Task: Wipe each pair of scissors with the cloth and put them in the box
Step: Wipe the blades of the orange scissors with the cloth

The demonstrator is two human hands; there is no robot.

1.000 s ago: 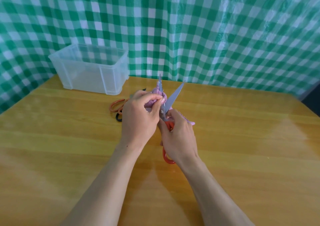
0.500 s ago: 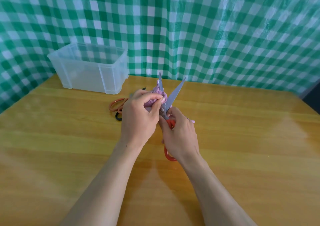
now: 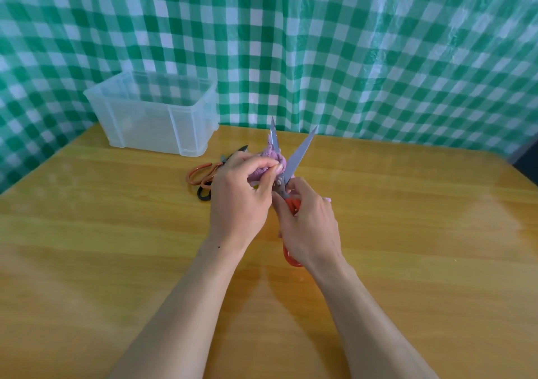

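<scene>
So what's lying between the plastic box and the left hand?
More scissors, orange-handled and black-handled, flat on the table, seen from the head camera.

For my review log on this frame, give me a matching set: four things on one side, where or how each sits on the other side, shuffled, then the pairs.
Things
1. clear box
2. purple cloth
3. red-handled scissors
4. orange-handled scissors

States
A. lying on the table, left of the left hand
B. gripped by the right hand, blades open
C. standing at the table's far left corner
D. bunched in the left hand against one blade

Pairs: 1-C, 2-D, 3-B, 4-A
</scene>
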